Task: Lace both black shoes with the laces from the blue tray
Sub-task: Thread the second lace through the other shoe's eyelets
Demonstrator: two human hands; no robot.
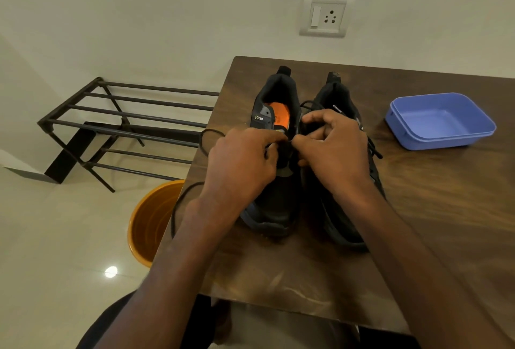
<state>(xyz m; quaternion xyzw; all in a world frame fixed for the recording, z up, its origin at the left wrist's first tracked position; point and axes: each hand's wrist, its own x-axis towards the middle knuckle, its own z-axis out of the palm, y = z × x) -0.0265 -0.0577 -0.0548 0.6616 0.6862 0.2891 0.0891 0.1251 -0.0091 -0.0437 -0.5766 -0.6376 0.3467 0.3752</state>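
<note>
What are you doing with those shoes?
A person is lacing a pair of black shoes on a brown wooden table. Both hands are working on the left black shoe with the orange insole: the left hand and the right hand pinch a thin black lace over its middle, and the lace's loose end loops off the table's left edge. The right black shoe already has a lace in it. The blue plastic tray on the right has nothing in it.
</note>
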